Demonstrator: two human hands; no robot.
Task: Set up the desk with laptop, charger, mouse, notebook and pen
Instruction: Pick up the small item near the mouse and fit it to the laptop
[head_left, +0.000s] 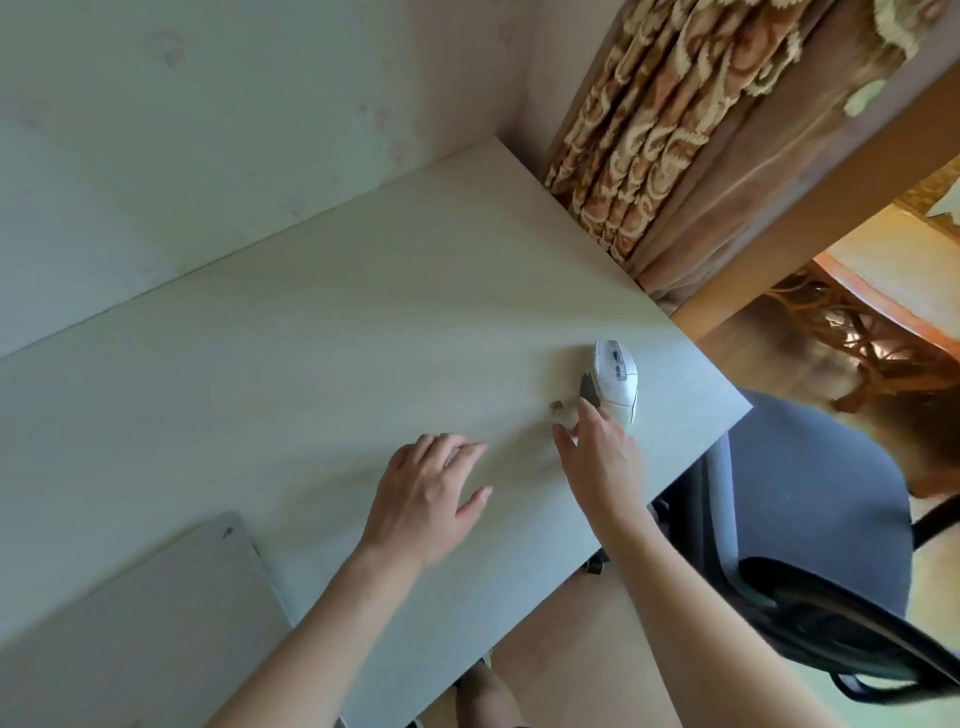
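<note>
A white mouse (615, 382) lies on the pale desk (291, 332) near its right edge. A small USB dongle (558, 406) sits just left of it. My right hand (597, 457) hovers with fingers apart, its fingertips touching the near end of the mouse and close to the dongle. My left hand (431, 493) rests open, palm down, on the desk to the left. A closed silver laptop (130, 618) lies at the lower left. Charger, notebook and pen are out of view.
A blue office chair (810, 525) stands off the desk's right edge. A patterned curtain (654, 119) hangs behind the desk's far right corner, beside a wooden post (810, 208). A pale wall (182, 130) backs the desk.
</note>
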